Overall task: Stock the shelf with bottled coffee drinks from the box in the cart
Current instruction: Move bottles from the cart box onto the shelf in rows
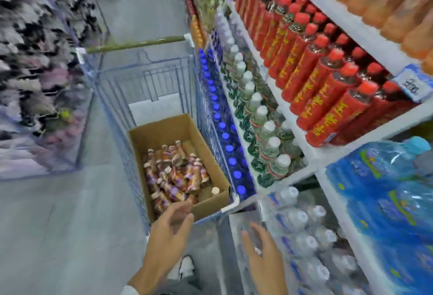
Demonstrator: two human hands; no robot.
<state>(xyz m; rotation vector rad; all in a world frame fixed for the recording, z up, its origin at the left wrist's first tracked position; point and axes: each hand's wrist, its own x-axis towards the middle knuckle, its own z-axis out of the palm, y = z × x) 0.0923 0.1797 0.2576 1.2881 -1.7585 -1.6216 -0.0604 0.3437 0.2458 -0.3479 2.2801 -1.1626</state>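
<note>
A brown cardboard box [164, 130] sits inside a blue wire cart [145, 79] in the aisle. Several small bottled coffee drinks [175, 175] with brown and purple labels and pale caps lie jumbled in its near half. My left hand [169, 229] hovers at the box's near edge, fingers apart, holding nothing. My right hand [262, 248] is lower right, in front of the bottom shelf, also open and empty. The picture is blurred by motion.
The shelf unit [304, 149] on the right holds red-labelled bottles [323, 79], white-capped green bottles [262, 130], blue-capped bottles [222, 130], wrapped water packs [309, 243] and large blue water jugs [386, 189]. Another stocked rack [39, 83] lines the left side. Grey floor [58, 224] lies between.
</note>
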